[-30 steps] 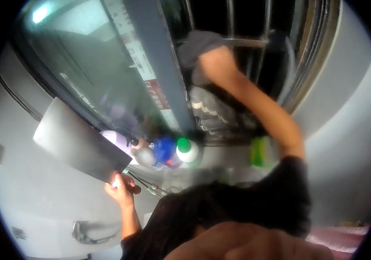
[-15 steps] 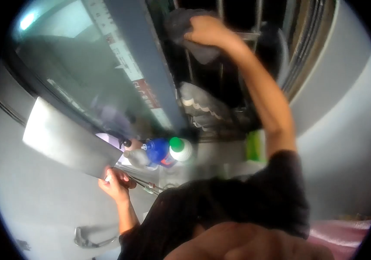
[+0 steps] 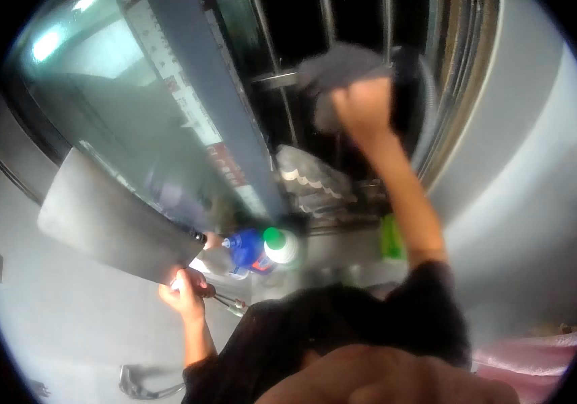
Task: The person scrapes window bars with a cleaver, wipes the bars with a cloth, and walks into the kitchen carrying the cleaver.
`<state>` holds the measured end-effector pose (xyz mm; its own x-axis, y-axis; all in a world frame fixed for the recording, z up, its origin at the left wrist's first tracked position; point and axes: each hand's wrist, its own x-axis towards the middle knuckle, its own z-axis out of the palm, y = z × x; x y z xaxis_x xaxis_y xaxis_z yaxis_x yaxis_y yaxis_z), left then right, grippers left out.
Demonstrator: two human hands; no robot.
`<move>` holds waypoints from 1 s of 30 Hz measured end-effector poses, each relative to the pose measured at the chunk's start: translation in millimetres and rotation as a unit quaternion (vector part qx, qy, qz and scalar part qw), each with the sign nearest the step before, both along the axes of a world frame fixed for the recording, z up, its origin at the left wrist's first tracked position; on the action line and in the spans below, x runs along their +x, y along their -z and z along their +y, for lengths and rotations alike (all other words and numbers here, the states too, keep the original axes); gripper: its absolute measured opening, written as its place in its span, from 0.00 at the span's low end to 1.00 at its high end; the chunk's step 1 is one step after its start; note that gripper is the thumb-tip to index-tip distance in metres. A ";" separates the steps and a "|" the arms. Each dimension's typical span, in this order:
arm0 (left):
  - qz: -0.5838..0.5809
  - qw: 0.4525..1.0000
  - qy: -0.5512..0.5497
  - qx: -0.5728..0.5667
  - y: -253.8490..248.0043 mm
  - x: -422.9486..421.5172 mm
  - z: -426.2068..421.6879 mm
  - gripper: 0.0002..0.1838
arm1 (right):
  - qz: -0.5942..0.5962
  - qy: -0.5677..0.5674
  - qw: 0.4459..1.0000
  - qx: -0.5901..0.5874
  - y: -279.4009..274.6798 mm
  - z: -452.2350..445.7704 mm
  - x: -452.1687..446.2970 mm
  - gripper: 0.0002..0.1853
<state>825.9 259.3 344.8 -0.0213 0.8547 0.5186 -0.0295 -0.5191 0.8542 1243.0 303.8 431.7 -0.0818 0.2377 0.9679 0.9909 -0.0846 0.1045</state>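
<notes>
At the lower left, my left hand point(image 3: 186, 293) is closed around the handle of a cleaver point(image 3: 113, 219). Its wide, pale metal blade points up and to the left, in front of the window glass. My right hand point(image 3: 366, 111), arm stretched upward, grips a bunched dark grey cloth point(image 3: 339, 71) at the open part of the window. The cloth is blurred and overlaps the metal window bars point(image 3: 287, 94); whether it touches them I cannot tell.
On the ledge stand a blue bottle point(image 3: 249, 248) and a white bottle with a green cap point(image 3: 280, 246). A bright green item point(image 3: 391, 239) lies near my right arm. Grey scalloped objects point(image 3: 308, 175) sit beyond the window. A pink towel point(image 3: 537, 360) is at lower right.
My right hand has moved right and down with the cloth, and its wrist has turned. The cleaver has tilted slightly, its blade now covering more of the bottles at the left.
</notes>
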 end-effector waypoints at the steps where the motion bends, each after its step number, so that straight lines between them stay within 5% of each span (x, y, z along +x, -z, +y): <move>1: 0.022 1.000 -0.003 -0.007 -1.2 -1.1 -0.6 0.06 | 0.024 0.071 0.997 -0.034 -7.6 -12.4 4.8 0.11; 3: 0.016 1.000 0.000 -0.010 -0.9 -1.9 2.8 0.07 | 0.069 0.042 0.993 -0.086 -30.8 -16.9 13.9 0.20; 9: -0.008 1.000 0.014 -0.024 5.8 3.2 15.2 0.09 | 0.122 0.033 0.969 -0.214 -41.6 -0.7 30.6 0.20; 17: 0.011 0.998 0.055 -0.007 -1.0 9.8 16.8 0.10 | -0.004 0.074 0.996 -0.042 -6.7 5.5 21.9 0.10; 21: -0.004 0.999 0.030 -0.016 5.1 10.1 16.6 0.09 | -0.060 -0.093 0.994 -0.013 -9.4 10.5 -15.0 0.08; 23: 0.000 1.000 0.022 -0.017 3.1 10.4 12.7 0.09 | -0.015 -0.065 0.988 -0.138 -19.4 35.2 -25.3 0.17; 30: -0.012 0.999 0.031 -0.007 4.9 6.4 16.6 0.11 | -0.045 -0.050 0.990 -0.123 -21.0 57.8 -19.4 0.14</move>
<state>832.2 275.9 339.9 0.0192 0.8615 0.5073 -0.0812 -0.5044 0.8597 1223.6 361.6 452.8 -0.2003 0.4513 0.8696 0.9788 0.0529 0.1980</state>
